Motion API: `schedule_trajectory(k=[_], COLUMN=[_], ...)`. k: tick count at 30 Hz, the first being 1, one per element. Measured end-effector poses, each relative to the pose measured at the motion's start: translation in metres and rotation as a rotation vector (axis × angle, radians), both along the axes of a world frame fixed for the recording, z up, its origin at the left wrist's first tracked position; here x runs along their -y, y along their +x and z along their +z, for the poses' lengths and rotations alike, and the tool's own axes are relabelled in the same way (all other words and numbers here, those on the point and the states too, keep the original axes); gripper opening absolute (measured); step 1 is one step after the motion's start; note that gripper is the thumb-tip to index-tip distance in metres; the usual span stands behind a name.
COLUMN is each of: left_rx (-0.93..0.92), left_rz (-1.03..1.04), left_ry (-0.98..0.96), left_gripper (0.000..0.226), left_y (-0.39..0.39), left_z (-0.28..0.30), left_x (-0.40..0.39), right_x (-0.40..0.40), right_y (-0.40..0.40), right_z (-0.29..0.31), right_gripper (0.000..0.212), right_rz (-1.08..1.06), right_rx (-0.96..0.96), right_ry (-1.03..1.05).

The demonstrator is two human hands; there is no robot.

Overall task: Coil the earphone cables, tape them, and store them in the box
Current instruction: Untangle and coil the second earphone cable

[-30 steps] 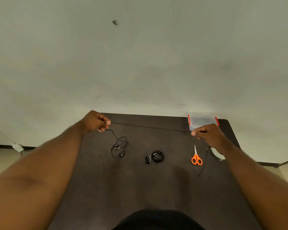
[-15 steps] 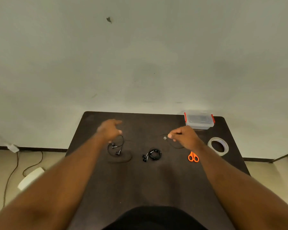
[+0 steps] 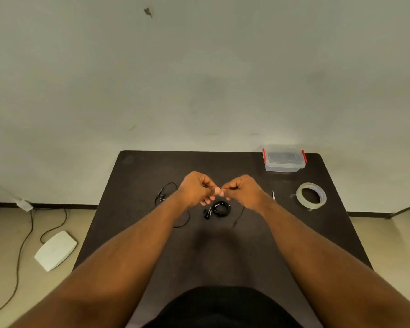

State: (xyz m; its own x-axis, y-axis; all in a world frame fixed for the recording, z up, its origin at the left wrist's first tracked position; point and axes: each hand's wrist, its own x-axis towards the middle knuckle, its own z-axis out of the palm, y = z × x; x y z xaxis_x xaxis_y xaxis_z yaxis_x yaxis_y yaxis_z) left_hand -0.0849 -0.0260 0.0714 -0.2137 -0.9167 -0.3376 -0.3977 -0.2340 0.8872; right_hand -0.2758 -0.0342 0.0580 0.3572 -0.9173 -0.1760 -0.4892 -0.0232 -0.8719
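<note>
Earphone cable (image 3: 168, 204) trails slack across the bench (image 3: 223, 256) — light, limp, tangle-prone. Left hand (image 3: 195, 190) and right hand (image 3: 243, 191) meet above it, fingers curled, apparently pinching its thin end — best gripped near the plug.

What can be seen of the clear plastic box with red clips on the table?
The clear plastic box with red clips is small and rectangular, with see-through walls and a clear lid that looks closed. One red clip sits at each short end. It stands upright at the far right corner of the dark table, close to the wall. Neither hand touches it, and it stands apart from the roll of clear tape nearer the person. Its contents cannot be made out.
</note>
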Motion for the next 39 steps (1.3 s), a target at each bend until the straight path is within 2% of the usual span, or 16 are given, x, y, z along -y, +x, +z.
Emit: schedule_trajectory(k=[2,6,11,14,19,23,25,27,29,30,31,33,34,35,37,39], left_rx=[0.031,0.095,0.153,0.155,0.248,0.326,0.322,0.476,0.705,0.690,0.570,0.159,-0.002,-0.086,-0.110,-0.089], left_rz=[0.039,0.110,0.164,0.184,0.278,0.296,0.316,0.299,0.171,0.130,0.118,0.152,0.155,0.125,0.071,0.098], left_ry=[-0.002,-0.001,0.019,0.023,-0.036,-0.032,-0.033,-0.066,-0.114,-0.134,-0.136,-0.070,-0.001,0.054,0.078,0.014], left_gripper=[0.011,0.015,0.010,0.013,0.014,0.012,0.013,0.006,0.034,0.045,0.050,0.048,0.046,0.041,0.027,0.011], left_y=[0.011,0.045,0.075,0.082,0.077,0.063,0.055,0.050,0.043,0.036,0.028,0.009,0.001,-0.005,-0.009,-0.004], left_z=[-0.004,-0.014,-0.019,-0.021,-0.026,-0.030,-0.029,-0.025,-0.022,-0.020,-0.018,-0.013,-0.011,-0.010,-0.012,-0.014], left_x=[0.005,0.008,0.012,0.014,0.019,0.025,0.028,0.030,0.031,0.031,0.030,0.029,0.027,0.025,0.020,0.014], right_x=[0.001,-0.002,-0.005,-0.004,0.004,0.010,0.012,0.014,0.017,0.018,0.019,0.020,0.021,0.022,0.023,0.023], right_y=[-0.011,-0.047,-0.078,-0.087,-0.075,-0.054,-0.044,-0.038,-0.033,-0.031,-0.027,-0.019,-0.013,-0.007,0.003,0.009], right_z=[-0.003,-0.014,-0.020,-0.021,-0.018,-0.015,-0.012,-0.012,-0.014,-0.015,-0.016,-0.017,-0.015,-0.013,-0.006,0.000], right_gripper=[0.008,0.023,0.005,0.005,0.011,0.008,0.021,0.024,0.012,0.010,0.011,0.014,0.017,0.019,0.018,0.016], right_rz=[-0.066,-0.132,-0.208,-0.229,-0.228,-0.216,-0.186,-0.181,-0.175,-0.167,-0.159,-0.121,-0.097,-0.076,-0.047,-0.038], right_rx=[0.013,-0.057,-0.121,-0.159,-0.150,-0.078,-0.061,-0.045,-0.044,-0.042,-0.044,-0.065,-0.081,-0.095,-0.112,-0.136], right_ry=[0.034,0.068,0.076,0.090,0.067,0.054,0.042,0.035,0.035,0.033,0.037,0.036,0.024,0.008,-0.051,-0.096])
